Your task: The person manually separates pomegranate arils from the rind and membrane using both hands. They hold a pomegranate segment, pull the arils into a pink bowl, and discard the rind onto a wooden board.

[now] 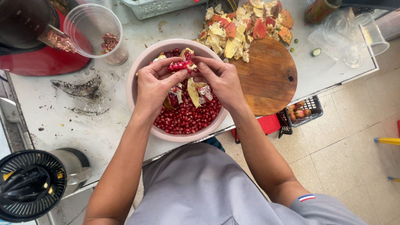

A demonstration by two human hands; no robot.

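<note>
Head view, only one. Both hands meet over a pink bowl point(137, 56) on the counter point(96, 125). Left hand point(155, 85) and right hand point(221, 81) are both closed on a pomegranate piece point(180, 66), thumbs on top, fingers curled under. The piece sits between the fingertips at the far side of the bowl, straight ahead of the wrists; both hands about equally near. Its long axis can't be judged, too much is covered by the fingers. Loose red seeds point(187, 118) fill the bowl below, with yellowish membrane scraps point(193, 89) just under the hands. Round wooden board point(266, 79) touches the bowl's right rim; peel pile point(246, 25) at its far edge. Clear cup point(93, 29) far left with pulp inside. Black juicer point(31, 183) cut off at lower left; red machine cut off at top left.
</note>
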